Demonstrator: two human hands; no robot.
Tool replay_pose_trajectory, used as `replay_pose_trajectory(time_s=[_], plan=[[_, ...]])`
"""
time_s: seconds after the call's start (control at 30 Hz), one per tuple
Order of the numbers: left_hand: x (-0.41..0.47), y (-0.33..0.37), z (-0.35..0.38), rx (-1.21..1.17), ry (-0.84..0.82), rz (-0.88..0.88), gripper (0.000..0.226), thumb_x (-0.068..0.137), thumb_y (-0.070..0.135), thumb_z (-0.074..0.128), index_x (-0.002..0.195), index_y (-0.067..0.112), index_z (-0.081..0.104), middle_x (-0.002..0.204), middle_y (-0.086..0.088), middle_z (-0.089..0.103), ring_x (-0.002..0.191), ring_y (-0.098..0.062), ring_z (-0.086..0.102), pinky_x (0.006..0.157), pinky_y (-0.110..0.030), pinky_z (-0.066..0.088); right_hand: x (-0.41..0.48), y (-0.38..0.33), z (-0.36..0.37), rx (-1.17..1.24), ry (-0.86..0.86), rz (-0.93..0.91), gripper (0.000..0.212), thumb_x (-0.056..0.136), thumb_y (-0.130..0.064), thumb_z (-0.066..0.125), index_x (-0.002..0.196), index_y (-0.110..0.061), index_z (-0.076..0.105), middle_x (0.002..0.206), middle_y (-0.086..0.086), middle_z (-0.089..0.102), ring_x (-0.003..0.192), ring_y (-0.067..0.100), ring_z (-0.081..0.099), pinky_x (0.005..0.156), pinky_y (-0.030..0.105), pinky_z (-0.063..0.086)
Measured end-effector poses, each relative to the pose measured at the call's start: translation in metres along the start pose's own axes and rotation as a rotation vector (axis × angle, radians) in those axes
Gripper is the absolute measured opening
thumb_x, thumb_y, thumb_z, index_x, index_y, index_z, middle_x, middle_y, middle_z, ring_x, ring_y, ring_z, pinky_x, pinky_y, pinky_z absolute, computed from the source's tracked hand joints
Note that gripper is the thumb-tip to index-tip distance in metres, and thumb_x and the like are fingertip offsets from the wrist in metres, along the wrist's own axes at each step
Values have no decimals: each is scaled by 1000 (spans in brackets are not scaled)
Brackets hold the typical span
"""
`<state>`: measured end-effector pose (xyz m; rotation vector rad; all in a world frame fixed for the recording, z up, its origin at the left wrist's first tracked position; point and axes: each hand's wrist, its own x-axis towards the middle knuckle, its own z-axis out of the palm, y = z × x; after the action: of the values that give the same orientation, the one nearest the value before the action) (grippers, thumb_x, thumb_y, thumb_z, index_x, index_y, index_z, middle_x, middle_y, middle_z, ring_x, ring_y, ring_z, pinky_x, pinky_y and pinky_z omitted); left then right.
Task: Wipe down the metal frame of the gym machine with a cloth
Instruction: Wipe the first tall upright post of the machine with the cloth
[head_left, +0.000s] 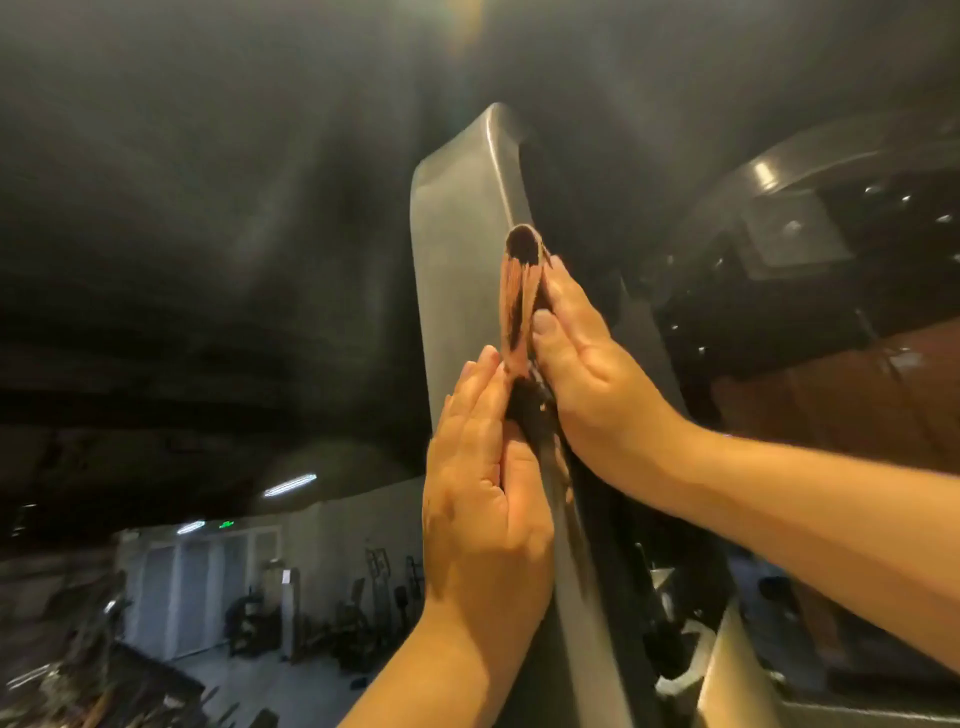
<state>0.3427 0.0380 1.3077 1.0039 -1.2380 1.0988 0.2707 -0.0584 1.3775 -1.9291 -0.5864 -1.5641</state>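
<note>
Cloth (521, 306) lower end hidden behind left hand (483, 499) — frame (457, 291) base cut by bottom edge; bkgd machines (358, 618) blurred.

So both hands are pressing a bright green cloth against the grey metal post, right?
Not quite: the cloth is pink with dark patches, not green, as the head view shows. The left hand and right hand do press it against the grey metal post.

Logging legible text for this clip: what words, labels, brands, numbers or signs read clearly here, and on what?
No text is readable.
Green lit sign on the far wall: too blurred to read.
White label on a distant machine: too small to read.
Metal frame and cloth: no markings visible.
</note>
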Motion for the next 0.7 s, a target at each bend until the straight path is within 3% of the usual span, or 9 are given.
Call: replay_pose_trajectory(time_s=[0.1,0.27,0.33,0.4,0.57,0.7], plan=[[-1,-2,0,-7,-4,0,49,101,20,43,149,34,46,159,19,44,149,2,34,124,-39,34,-82,3,4,-100,-75,-6,58,102,-48,28,151,-60,-1,160,-42,-9,149,-11,-19,127,38,-3],[-4,0,1,9,-31,-5,48,102,22,43,149,26,50,161,16,42,151,0,32,125,-38,32,-157,-3,10,-270,-203,159,69,95,-57,29,130,-75,-28,147,-51,-30,141,-16,-31,125,34,-12],[-5,1,0,28,-38,-3,48,102,21,43,150,23,50,161,15,41,152,-1,31,125,-35,31,-148,-8,13,-244,-173,173,69,96,-50,26,137,-75,-23,148,-51,-26,141,-17,-29,125,34,-10],[-4,2,-2,35,-39,-8,48,103,20,43,150,21,51,161,12,42,152,-2,31,126,-38,30,-131,-12,15,-169,-81,137,62,100,-45,28,147,-65,-6,156,-47,-13,145,-17,-21,126,32,-3],[-20,10,-7,68,-113,-55,51,104,18,41,154,19,46,166,9,34,156,-2,21,129,-39,20,-133,-11,10,-58,46,98,53,107,-23,47,153,-42,27,165,-26,21,152,-9,3,127,23,12],[-58,11,-10,122,-167,5,51,106,13,42,157,10,41,169,-2,29,160,-14,16,129,-52,18,-190,-9,10,-153,-36,81,59,103,-18,52,156,-35,32,166,-24,21,155,-1,7,125,23,12]])
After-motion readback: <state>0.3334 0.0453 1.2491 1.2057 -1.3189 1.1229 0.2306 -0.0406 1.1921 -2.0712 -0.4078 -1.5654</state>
